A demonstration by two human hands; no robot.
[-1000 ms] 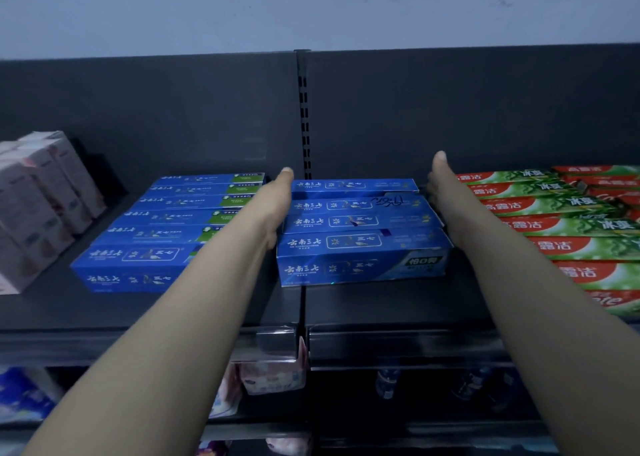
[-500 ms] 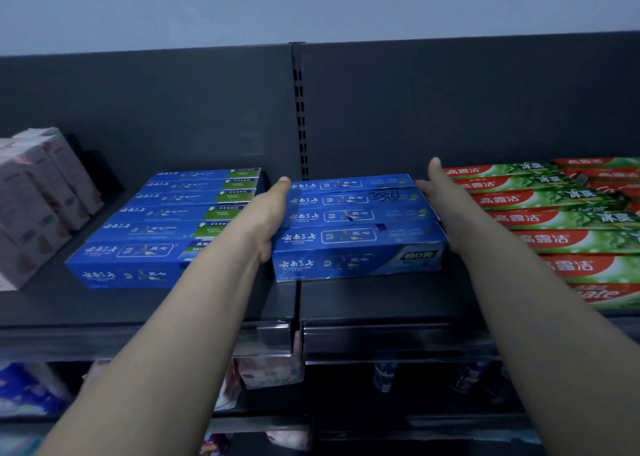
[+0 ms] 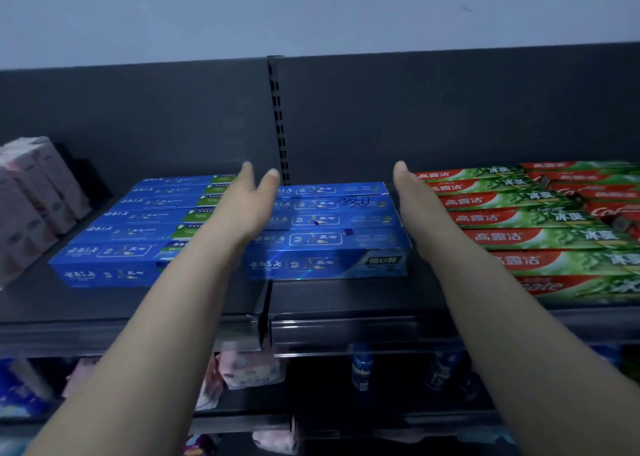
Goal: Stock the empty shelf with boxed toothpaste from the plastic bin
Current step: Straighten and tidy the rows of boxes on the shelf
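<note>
Head camera shows both hands letting go: the left hand now lifts off with fingers straight and spread, the right hand stays flat just beside the blue toothpaste boxes, which sit piled on the shelf, so this batch looks placed.

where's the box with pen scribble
Head view: the scribbled box lies second from the back in the middle blue group, between left hand and right hand.

Both arms outstretched; left hand, right hand flat (fingers straight).
</note>
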